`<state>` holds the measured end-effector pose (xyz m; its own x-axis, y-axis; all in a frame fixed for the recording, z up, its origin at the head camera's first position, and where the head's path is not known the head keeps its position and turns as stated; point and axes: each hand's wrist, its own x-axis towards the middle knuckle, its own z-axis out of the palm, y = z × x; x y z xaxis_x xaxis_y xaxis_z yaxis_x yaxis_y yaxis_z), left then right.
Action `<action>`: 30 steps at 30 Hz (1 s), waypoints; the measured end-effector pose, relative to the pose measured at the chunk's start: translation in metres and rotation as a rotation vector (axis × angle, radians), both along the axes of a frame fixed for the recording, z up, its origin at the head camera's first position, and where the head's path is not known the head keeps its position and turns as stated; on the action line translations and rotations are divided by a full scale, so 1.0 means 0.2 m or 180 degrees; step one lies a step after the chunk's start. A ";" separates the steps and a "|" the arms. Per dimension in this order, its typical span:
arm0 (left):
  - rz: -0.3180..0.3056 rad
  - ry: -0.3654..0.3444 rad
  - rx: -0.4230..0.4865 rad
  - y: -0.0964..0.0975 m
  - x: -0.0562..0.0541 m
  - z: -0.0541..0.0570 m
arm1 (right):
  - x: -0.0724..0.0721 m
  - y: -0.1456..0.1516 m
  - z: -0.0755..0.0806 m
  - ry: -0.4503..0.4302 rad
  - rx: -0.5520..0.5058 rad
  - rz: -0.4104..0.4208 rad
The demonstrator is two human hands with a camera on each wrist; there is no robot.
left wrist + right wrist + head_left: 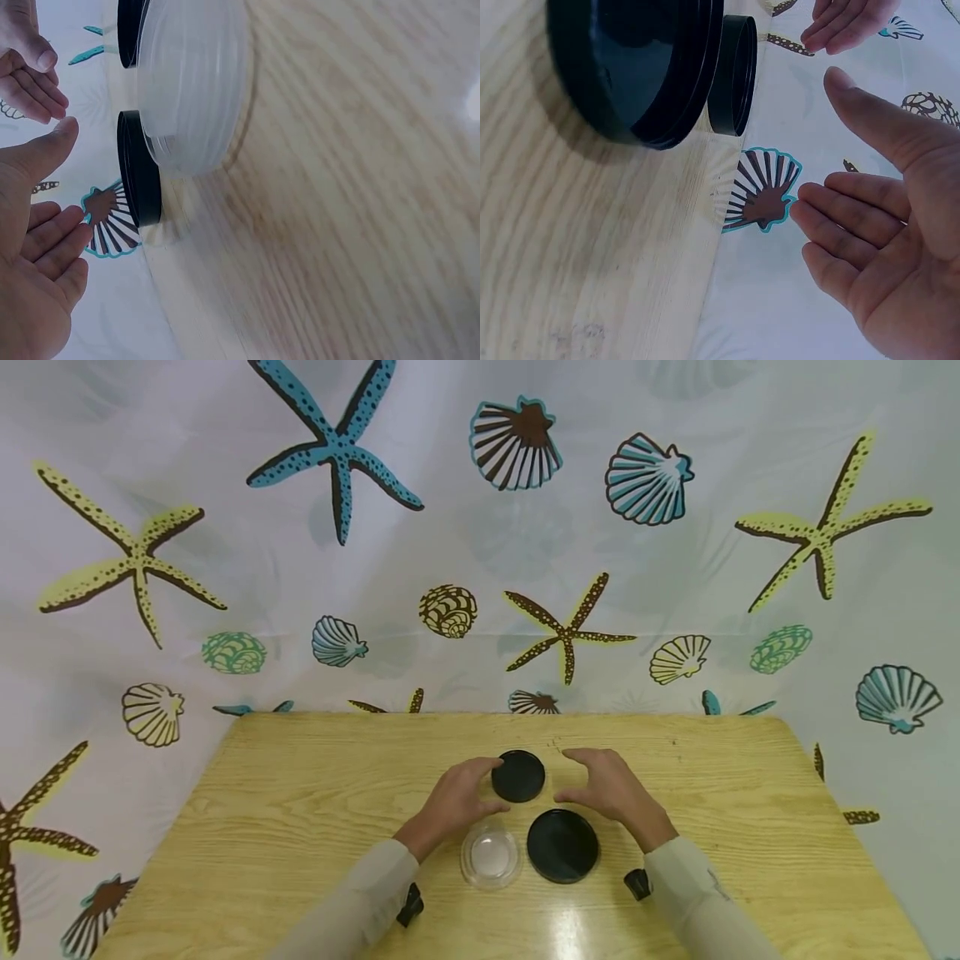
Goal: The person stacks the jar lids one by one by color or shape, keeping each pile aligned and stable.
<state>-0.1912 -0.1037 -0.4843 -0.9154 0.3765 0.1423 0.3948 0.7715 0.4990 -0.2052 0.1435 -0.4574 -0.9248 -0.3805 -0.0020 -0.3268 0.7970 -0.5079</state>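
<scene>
A small black round lid (518,776) lies between my two hands. My left hand (457,797) hovers at its left side, thumb and fingers spread apart; in the head view the fingertips overlap its edge, and I cannot tell if they touch. To the right, my right hand (611,789) faces it with nothing in its grasp, palm visible in the right wrist view. Nearer to me sits a larger black round lid (562,846), its raised rim (615,112) facing up. Left of that stands a clear round plastic container (490,857), ribbed along its side in the left wrist view.
The light wooden table (315,843) holds these pieces near its middle. A white cloth (420,543) printed with starfish and shells hangs behind it and at both sides. Black devices (410,906) sit at both wrists, by the pale sleeves (360,893).
</scene>
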 end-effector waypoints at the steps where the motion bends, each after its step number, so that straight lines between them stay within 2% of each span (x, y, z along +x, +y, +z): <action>1: 0.0006 0.0002 0.0001 0.00 -0.01 0.00 | -0.01 -0.01 0.00 -0.0010 -0.0013 0.0009; 6: 0.0027 -0.0028 -0.0057 0.00 -0.05 -0.01 | -0.06 -0.04 -0.02 -0.0007 -0.0053 0.0009; 11: 0.0134 -0.0144 -0.0116 0.02 -0.09 -0.03 | -0.10 -0.07 -0.05 -0.0196 -0.0215 0.0036; 16: 0.0275 -0.0313 -0.0149 0.01 -0.11 -0.05 | -0.14 -0.10 -0.09 -0.0358 -0.0327 0.0083; 24: 0.0305 -0.0512 -0.0098 0.00 -0.14 -0.08 | -0.17 -0.15 -0.14 -0.0379 -0.0157 0.0069; 30: 0.0262 -0.0484 -0.0081 -0.01 -0.15 -0.10 | -0.17 -0.17 -0.16 -0.0336 0.0054 0.0112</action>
